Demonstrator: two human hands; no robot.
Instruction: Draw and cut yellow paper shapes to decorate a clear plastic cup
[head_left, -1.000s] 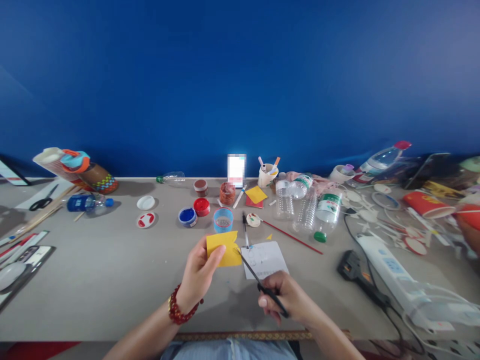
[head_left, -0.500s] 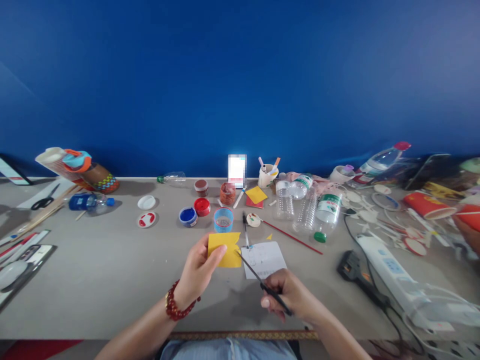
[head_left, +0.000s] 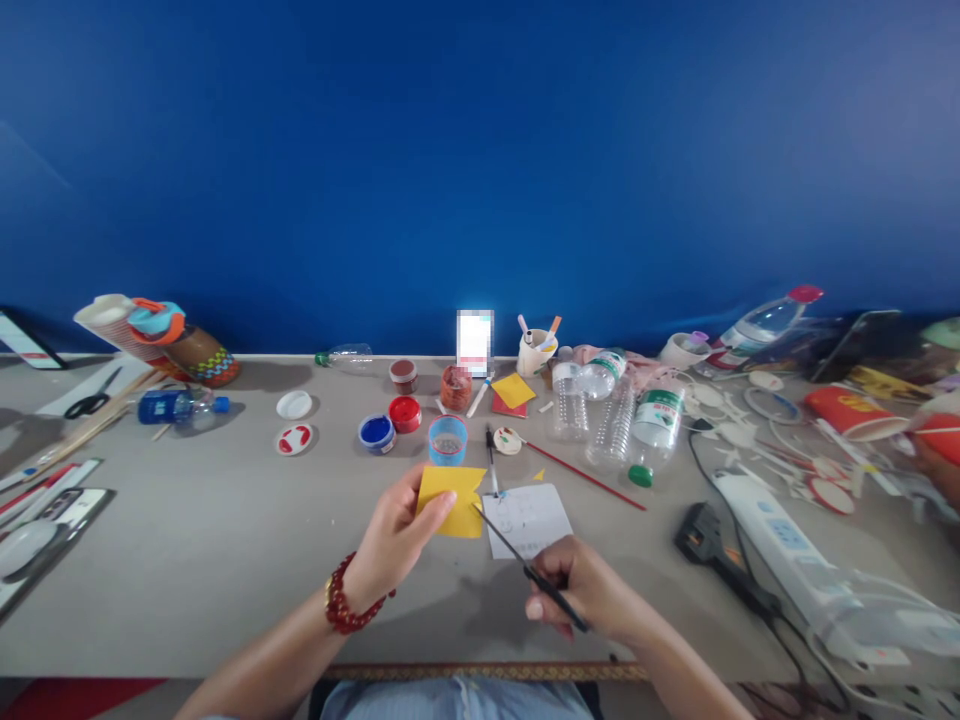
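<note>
My left hand [head_left: 397,535] pinches a yellow paper square [head_left: 442,522] between thumb and fingers, above the grey table. The paper's right edge has a notch near its upper corner. My right hand [head_left: 574,590] is wrapped round the handles of black scissors [head_left: 517,556]. Their tips touch the paper's right edge, and the blades look close together. Beneath the scissors lies a white sheet [head_left: 536,505] with faint drawings. A small yellow scrap [head_left: 539,475] rests behind that sheet.
Ahead stand a blue paint jar [head_left: 376,432], a red paint jar [head_left: 405,412] and a blue-rimmed cup [head_left: 448,440]. A red brush [head_left: 585,475] and plastic bottles [head_left: 654,430] lie to the right, with a glue gun [head_left: 709,545] and power strip [head_left: 787,540] beyond.
The yellow paper and my left hand have shifted very slightly right. The scissors and my right hand have barely moved, and both hands keep their hold.
</note>
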